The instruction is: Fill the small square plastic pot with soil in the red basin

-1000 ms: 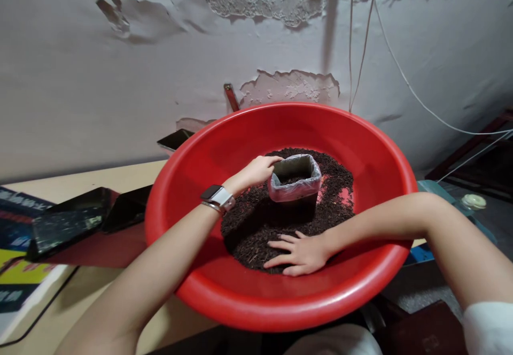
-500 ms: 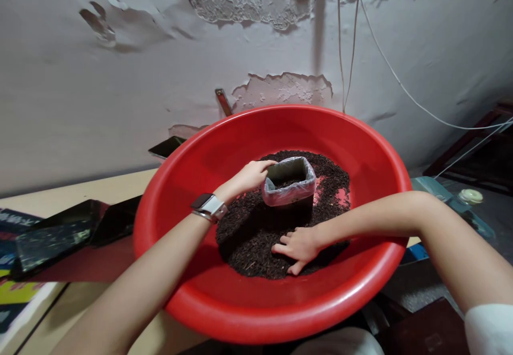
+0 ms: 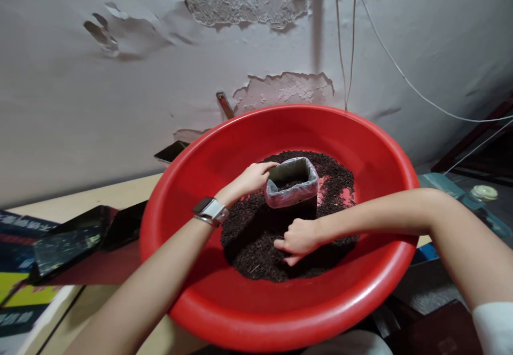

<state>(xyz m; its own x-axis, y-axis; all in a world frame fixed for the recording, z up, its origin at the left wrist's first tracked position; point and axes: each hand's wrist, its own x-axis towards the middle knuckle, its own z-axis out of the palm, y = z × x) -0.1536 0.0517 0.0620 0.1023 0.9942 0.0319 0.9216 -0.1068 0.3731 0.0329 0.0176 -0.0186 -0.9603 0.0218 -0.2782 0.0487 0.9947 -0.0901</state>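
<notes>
Across the middle of the head view: red tub [image 3: 248, 332], wide and round, with dark soil [image 3: 254, 261] spread over the floor. Bare red patches exposed to the right of the box.

Near the centre of the tub: box [image 3: 298, 211], dark and open-topped, with a clear plastic liner [image 3: 294, 197] folded over the rim. Opening directed upward; some soil visible inside. Base lost in shadow among the soil; contact with the tub floor: cannot tell.

Left hand [image 3: 256, 177]: clamped on the box rim at the rear left corner, fingers laid over the edge. Thumb position unclear. At the left wrist: watch [image 3: 202, 205] with dark face and pale strap; thin bangle [image 3: 203, 219] just beside.

Right hand [image 3: 301, 238]: lowered onto the soil on the near side of the box. Fingers curled inward, tips partly hidden. Closure on soil: cannot tell. Right forearm laid across the tub rim; pale sleeve [image 3: 495, 325] at the upper arm.

Left of the tub: pale table [image 3: 120, 193], glossy black object [image 3: 68, 251], printed sheet [image 3: 28, 288] in blue and yellow.

Behind: wall [image 3: 120, 87], pale grey, peeled in patches, with thin cords [image 3: 353, 39] hanging down to the tub's far rim.

Right: pale round lid [image 3: 484, 192], well apart from both hands.
</notes>
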